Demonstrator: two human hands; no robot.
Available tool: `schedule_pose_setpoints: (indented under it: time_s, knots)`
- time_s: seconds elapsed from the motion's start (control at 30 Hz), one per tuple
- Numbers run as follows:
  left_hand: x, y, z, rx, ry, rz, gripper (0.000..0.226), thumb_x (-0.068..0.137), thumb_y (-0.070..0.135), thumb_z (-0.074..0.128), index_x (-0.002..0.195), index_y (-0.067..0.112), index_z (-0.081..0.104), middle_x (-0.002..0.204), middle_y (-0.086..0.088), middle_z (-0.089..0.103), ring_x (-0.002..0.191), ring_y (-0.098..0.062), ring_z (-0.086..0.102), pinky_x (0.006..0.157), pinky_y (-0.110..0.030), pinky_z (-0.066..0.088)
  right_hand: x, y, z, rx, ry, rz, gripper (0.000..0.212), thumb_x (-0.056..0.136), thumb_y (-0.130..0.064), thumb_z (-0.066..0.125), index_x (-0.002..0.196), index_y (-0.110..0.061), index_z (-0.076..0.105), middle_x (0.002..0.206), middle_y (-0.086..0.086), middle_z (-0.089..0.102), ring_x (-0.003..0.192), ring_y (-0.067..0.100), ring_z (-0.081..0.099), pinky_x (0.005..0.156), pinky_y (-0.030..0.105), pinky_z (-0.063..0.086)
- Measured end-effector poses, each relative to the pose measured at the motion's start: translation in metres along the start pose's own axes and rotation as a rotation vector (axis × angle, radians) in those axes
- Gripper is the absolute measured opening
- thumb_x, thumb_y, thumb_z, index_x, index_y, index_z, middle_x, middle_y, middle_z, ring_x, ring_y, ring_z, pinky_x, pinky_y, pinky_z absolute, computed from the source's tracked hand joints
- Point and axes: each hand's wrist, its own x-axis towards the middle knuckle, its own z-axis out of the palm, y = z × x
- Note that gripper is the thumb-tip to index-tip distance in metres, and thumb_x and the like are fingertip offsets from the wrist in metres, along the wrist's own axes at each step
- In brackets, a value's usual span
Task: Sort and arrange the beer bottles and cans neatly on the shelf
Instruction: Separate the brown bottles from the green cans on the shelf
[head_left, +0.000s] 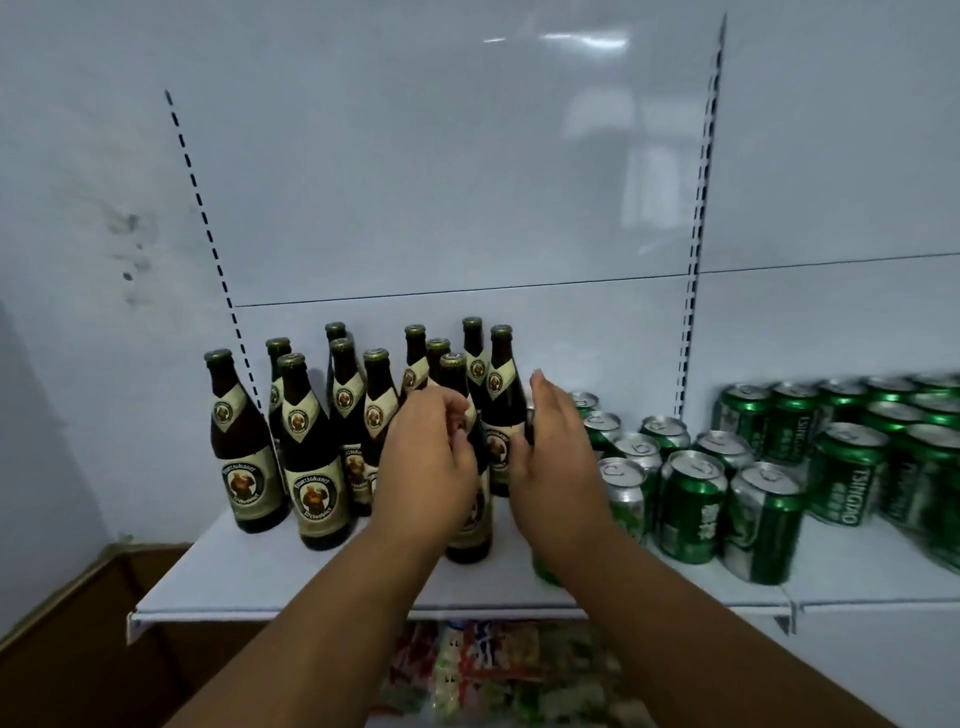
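From my head camera I look down on a white shelf (218, 577) backed by a white panel with slotted uprights. My left hand (431, 467) reaches in at the middle, its fingers curled round the upper body of a brown beer bottle (470, 525) that stands upright near the front edge, at the right end of the bottle group; the hand hides most of its label. My right hand (553, 457) is just to the right of that bottle, fingers straight and held together, palm turned left toward it; whether it touches the glass I cannot tell. Below that wrist a bit of green can (545, 569) shows, mostly hidden by my forearm. The other beer bottles (311, 457) stand upright in a loose cluster on the left half of the shelf, some near, some far against the back panel, all with cream labels and dark caps. To the right, green beer cans (691, 504) stand upright in rows, close together, and farther right, past the shelf joint, a second batch of Tsingtao cans (847, 473) fills the next shelf section, blurred at the edge. Under the shelf, near me, lie colourful packets (483, 670), too blurred to identify.
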Motion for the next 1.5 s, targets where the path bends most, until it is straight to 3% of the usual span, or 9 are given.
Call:
schedule_pose_setpoints:
  time_s: [0.13, 0.3, 0.73, 0.83, 0.97, 1.07, 1.3, 1.5]
  knots:
    - [-0.008, 0.029, 0.025, 0.023, -0.057, 0.122, 0.025, 0.092, 0.006, 0.055, 0.112, 0.02, 0.057, 0.099, 0.01, 0.05, 0.094, -0.011, 0.05, 0.079, -0.026, 0.043, 0.012, 0.026, -0.052, -0.052, 0.112, -0.04, 0.053, 0.097, -0.019, 0.043, 0.148, -0.007, 0.039, 0.141, 0.011, 0.049, 0.13, 0.023, 0.045, 0.109, 0.026, 0.032]
    - [-0.015, 0.089, 0.084, 0.048, -0.104, 0.31, 0.028, 0.082, 0.0, 0.061, 0.105, 0.016, 0.062, 0.101, 0.003, 0.058, 0.094, -0.012, 0.051, 0.08, -0.021, 0.038, 0.015, 0.078, -0.138, -0.168, 0.121, -0.034, 0.051, 0.096, -0.013, 0.055, 0.145, -0.014, 0.043, 0.143, 0.005, 0.047, 0.132, 0.019, 0.04, 0.106, 0.022, 0.028]
    - [-0.059, 0.34, 0.314, -0.251, -0.255, 0.495, 0.034, 0.072, -0.003, 0.061, 0.098, 0.018, 0.062, 0.097, 0.001, 0.06, 0.093, -0.021, 0.055, 0.083, -0.033, 0.044, -0.041, 0.269, -0.427, -0.488, 0.193, 0.176, 0.044, 0.094, -0.017, 0.061, 0.137, -0.016, 0.053, 0.136, 0.0, 0.052, 0.127, 0.015, 0.044, 0.101, 0.013, 0.024]
    - [-0.067, 0.39, 0.357, -0.282, -0.338, 0.506, 0.032, 0.075, 0.002, 0.058, 0.1, 0.021, 0.061, 0.101, 0.001, 0.059, 0.096, -0.021, 0.054, 0.083, -0.035, 0.045, -0.042, 0.305, -0.475, -0.543, 0.189, 0.197, 0.043, 0.093, -0.017, 0.062, 0.136, -0.016, 0.054, 0.134, -0.001, 0.052, 0.125, 0.012, 0.043, 0.097, 0.004, 0.018]
    - [-0.058, 0.438, 0.409, -0.272, -0.398, 0.589, 0.032, 0.076, 0.006, 0.059, 0.104, 0.021, 0.061, 0.104, 0.001, 0.06, 0.099, -0.021, 0.054, 0.086, -0.037, 0.046, -0.029, 0.352, -0.517, -0.563, 0.228, 0.218, 0.042, 0.092, -0.017, 0.063, 0.133, -0.016, 0.056, 0.131, -0.002, 0.054, 0.123, 0.012, 0.047, 0.098, 0.008, 0.025]
    - [-0.046, 0.465, 0.447, -0.281, -0.394, 0.629, 0.029, 0.077, 0.005, 0.06, 0.103, 0.019, 0.062, 0.101, 0.001, 0.06, 0.096, -0.02, 0.053, 0.084, -0.035, 0.045, -0.019, 0.387, -0.533, -0.548, 0.257, 0.248, 0.042, 0.092, -0.015, 0.063, 0.134, -0.015, 0.056, 0.132, -0.002, 0.054, 0.122, 0.009, 0.046, 0.091, -0.006, 0.018]
    - [-0.021, 0.516, 0.527, -0.3, -0.467, 0.627, 0.029, 0.081, 0.009, 0.058, 0.107, 0.021, 0.061, 0.106, 0.003, 0.058, 0.101, -0.018, 0.052, 0.088, -0.035, 0.045, 0.012, 0.455, -0.583, -0.601, 0.269, 0.315, 0.043, 0.091, -0.019, 0.064, 0.133, -0.021, 0.056, 0.13, -0.005, 0.055, 0.122, 0.009, 0.046, 0.097, 0.013, 0.028]
    - [-0.014, 0.547, 0.581, -0.237, -0.485, 0.643, 0.027, 0.087, 0.015, 0.056, 0.112, 0.026, 0.056, 0.111, 0.008, 0.054, 0.105, -0.015, 0.049, 0.089, -0.028, 0.039, 0.035, 0.52, -0.618, -0.557, 0.243, 0.336, 0.036, 0.094, -0.022, 0.061, 0.129, -0.018, 0.059, 0.125, -0.005, 0.056, 0.115, 0.003, 0.046, 0.085, -0.008, 0.022]
